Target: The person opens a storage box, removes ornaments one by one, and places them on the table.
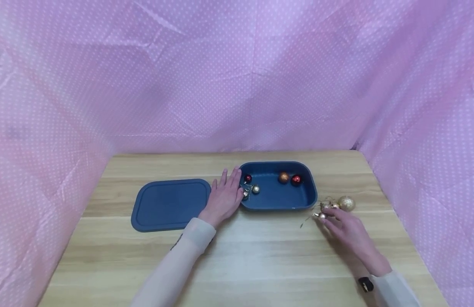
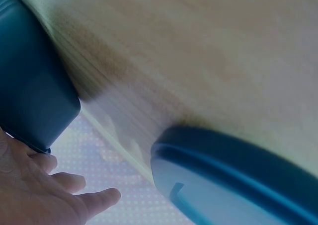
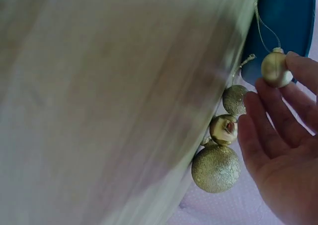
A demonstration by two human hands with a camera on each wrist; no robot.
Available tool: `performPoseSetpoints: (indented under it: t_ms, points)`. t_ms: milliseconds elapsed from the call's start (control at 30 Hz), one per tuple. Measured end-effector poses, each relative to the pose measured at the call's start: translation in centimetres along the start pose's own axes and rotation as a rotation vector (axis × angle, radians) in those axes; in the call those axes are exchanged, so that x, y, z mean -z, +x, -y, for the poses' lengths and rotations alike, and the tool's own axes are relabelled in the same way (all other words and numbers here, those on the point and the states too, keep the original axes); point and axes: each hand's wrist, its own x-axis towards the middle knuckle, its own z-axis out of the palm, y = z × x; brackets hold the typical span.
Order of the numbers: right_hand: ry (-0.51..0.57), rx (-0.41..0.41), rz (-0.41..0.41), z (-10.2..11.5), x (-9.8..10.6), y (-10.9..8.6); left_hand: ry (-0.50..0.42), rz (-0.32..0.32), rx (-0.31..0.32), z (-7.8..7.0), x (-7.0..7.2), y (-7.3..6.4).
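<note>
Head view: I see the left hand lying straight-fingered against the blue box, seemingly to steady it, while the right hand pinches a small gold bauble just outside the box.

- Before me spreads a pale, wood-grained counter with rounded far corners, its lighter and darker bands running left to right.
- Ahead of me hangs a pink-lilac back sheet with small white dots, creased and wrinkled, reaching down to the counter's far edge.
- On my left I see a paler pink, white-dotted left sheet; on my right, a lilac-pink, white-dotted right sheet. Both slant toward me.
- The light I have is soft: a whitish sheen on the counter's middle, broad dim shadow across the back sheet's right half.
</note>
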Motion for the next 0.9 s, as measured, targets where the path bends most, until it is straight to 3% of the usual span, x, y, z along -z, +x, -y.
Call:
performPoseSetpoints:
  t_ms: [633,900]
  points:
    - [-0.063,-0.062,0.113,0.9,-0.5,1.0,0.000,-0.011,0.001,0.0,-0.3,-0.1]
    - [-0.067,-0.066,0.132,1.1,-0.4,1.3,0.054,-0.017,-0.023,0.1,0.3,0.0]
